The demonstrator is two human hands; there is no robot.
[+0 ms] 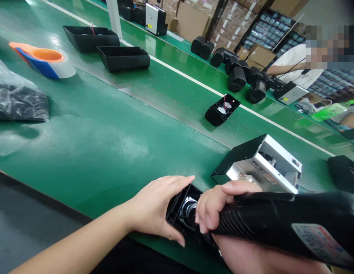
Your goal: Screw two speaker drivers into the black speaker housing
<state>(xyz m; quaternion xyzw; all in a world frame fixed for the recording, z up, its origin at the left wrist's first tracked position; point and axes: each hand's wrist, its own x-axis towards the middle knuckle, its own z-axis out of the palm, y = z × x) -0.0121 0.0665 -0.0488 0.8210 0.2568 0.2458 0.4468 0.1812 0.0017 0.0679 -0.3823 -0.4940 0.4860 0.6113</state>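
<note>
A black speaker housing (174, 213) lies at the table's front edge, with a round silver-rimmed speaker driver (188, 211) showing inside it. My left hand (154, 205) spans the housing's left end, thumb on the near side and fingers along the far side. Wrapped around a thick black electric screwdriver (279, 220) is my right hand (215, 207), above the housing's right part. The screwdriver's tip is hidden behind my fingers, so contact with a screw cannot be seen. Just beyond my right hand stands a silver and black screw feeder box (248, 165).
Past the table runs a green conveyor (171, 97) carrying an open speaker housing (222, 109) and black shells (124, 59). At left are an orange, blue and white tape dispenser (45, 61) and a bag of dark parts (19, 95). A person (297, 62) is across the line.
</note>
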